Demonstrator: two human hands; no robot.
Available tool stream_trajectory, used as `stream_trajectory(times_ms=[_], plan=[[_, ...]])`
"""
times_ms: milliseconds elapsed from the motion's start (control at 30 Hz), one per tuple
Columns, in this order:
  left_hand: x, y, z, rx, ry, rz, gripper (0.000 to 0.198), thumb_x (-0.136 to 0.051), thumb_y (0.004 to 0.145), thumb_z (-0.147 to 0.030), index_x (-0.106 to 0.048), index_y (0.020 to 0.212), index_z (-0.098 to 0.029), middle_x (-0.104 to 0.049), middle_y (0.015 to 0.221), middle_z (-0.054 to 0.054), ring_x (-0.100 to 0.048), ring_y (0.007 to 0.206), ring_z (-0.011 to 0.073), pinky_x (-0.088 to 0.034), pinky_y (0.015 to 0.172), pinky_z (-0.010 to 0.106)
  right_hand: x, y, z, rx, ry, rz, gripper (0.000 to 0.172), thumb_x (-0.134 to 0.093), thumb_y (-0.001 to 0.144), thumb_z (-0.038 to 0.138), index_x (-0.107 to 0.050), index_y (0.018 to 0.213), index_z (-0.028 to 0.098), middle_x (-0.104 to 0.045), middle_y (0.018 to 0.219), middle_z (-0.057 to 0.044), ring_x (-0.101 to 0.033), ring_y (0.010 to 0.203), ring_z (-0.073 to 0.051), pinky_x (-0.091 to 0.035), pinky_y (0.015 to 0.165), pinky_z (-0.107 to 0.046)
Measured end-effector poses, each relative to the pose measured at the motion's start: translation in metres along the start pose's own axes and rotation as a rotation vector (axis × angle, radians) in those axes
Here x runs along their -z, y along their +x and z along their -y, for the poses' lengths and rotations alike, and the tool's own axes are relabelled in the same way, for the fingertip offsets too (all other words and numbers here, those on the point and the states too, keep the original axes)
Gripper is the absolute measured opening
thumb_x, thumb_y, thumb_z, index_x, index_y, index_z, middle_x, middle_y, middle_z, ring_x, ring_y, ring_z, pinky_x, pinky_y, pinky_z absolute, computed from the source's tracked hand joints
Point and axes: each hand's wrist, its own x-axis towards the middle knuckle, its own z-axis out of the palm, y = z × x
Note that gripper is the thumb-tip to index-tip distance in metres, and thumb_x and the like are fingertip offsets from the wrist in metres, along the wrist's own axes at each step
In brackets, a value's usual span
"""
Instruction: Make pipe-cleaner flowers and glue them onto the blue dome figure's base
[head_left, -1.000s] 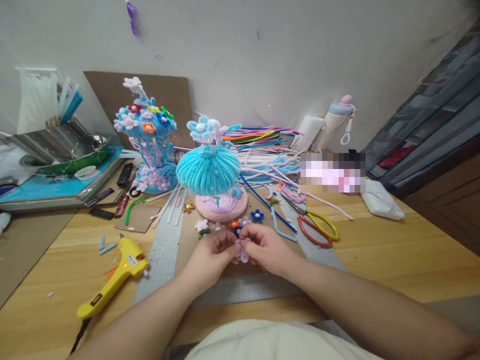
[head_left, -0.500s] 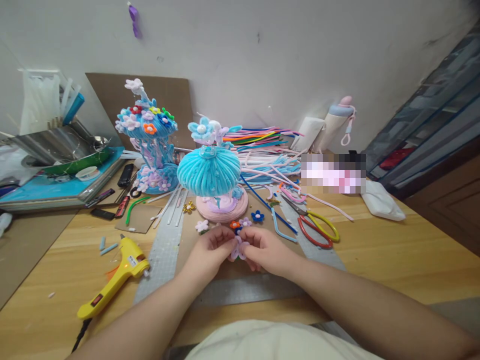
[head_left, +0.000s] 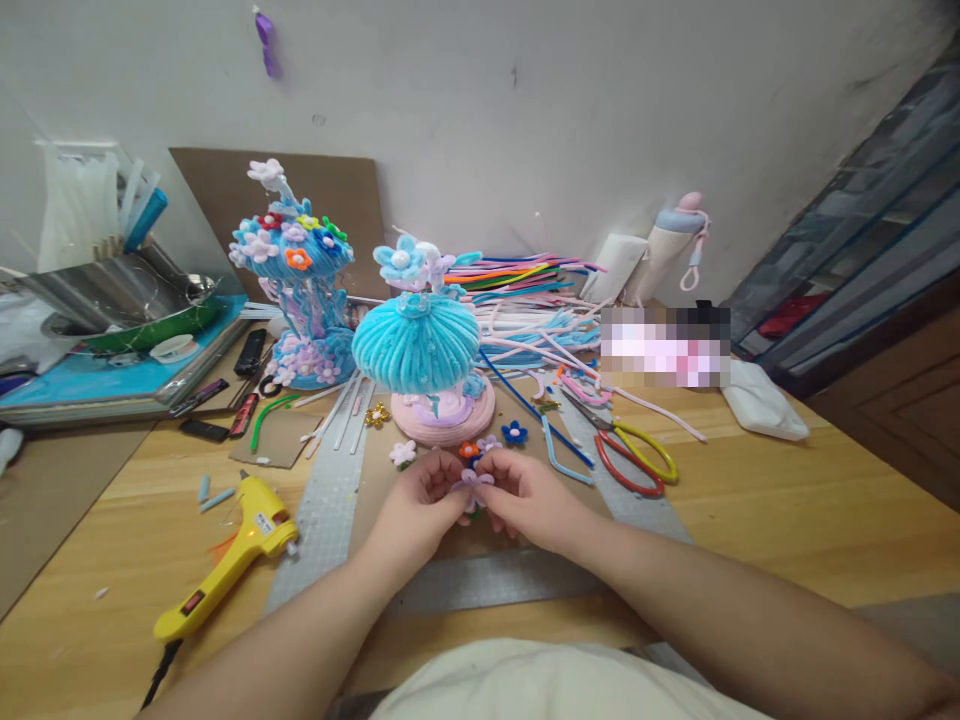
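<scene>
Above the desk, left hand and right hand each pinch the lilac flower in a closed grip.

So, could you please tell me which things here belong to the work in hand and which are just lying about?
In hand: purple flower, pinched between left hand and right hand.
Lying about: glue gun, scissors, pipe cleaners, blue dome model.

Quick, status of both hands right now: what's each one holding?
Left hand: closed, pinching the purple pipe-cleaner flower.
Right hand: closed, pinching the same flower.
</scene>
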Motion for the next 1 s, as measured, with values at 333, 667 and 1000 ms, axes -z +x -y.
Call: stream_trajectory(times_ms=[333, 667, 1000], plan=[[0.004, 0.002, 0.006, -0.048, -0.046, 0.016, 0.025, -0.073, 0.065, -0.033, -0.055, 0.069, -0.016, -0.06, 0.065, -0.002, -0.055, 0.061, 0.0112, -0.044, 0.055, 0.022, 0.0, -0.001, 0.001, 0.118, 0.004, -0.033, 0.009, -0.056, 0.077, 0.024, -0.05, 0.078, 0.019, -0.052, 0.065, 0.004, -0.044, 0.048, -0.006, -0.034, 0.041, -0.017], [0.003, 0.002, 0.008, 0.053, -0.13, 0.051, 0.031, -0.077, 0.062, -0.033, -0.056, 0.074, -0.014, -0.063, 0.069, 0.0, -0.059, 0.061, 0.0101, -0.051, 0.064, 0.025, 0.001, -0.002, -0.002, 0.083, -0.037, -0.021, 0.012, -0.053, 0.082, 0.029, -0.052, 0.077, 0.018, -0.05, 0.056, 0.005, -0.044, 0.044, -0.007, -0.033, 0.041, -0.018], [-0.002, 0.0, 0.004, 0.047, -0.085, 0.047, 0.029, -0.076, 0.06, -0.034, -0.058, 0.069, -0.014, -0.061, 0.058, -0.001, -0.059, 0.055, 0.0115, -0.049, 0.059, 0.024, -0.002, -0.001, 0.001, 0.011, 0.079, -0.037, 0.012, -0.056, 0.075, 0.027, -0.051, 0.072, 0.017, -0.054, 0.055, 0.005, -0.039, 0.039, -0.005, -0.028, 0.037, -0.017]])
